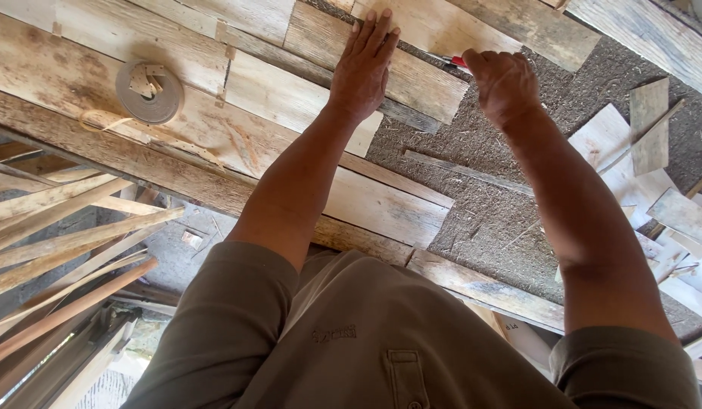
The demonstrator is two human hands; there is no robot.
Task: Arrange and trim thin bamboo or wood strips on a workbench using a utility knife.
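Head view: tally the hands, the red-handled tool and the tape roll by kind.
Bare hands: 2, left hand flat on a pale wooden board, right hand shut on a red-handled tool
Red-handled tools: 1
Round grey tape rolls: 1
Total: 4

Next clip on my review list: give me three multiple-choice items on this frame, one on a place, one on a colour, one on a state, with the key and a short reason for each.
1. Where does the roll of strap lie?
A. on the workbench planks, left of the left hand
B. on the floor among the offcuts
C. in the right hand

2. What colour is the tool tip showing at the right hand?
A. blue
B. red
C. green

3. How is the left hand posed?
A. clenched in a fist
B. flat, fingers spread on a wooden board
C. raised off the wood

Key: 1 A, the roll rests on the planks at upper left. 2 B, a red tip pokes out beside the fist. 3 B, the palm lies pressed on the board.
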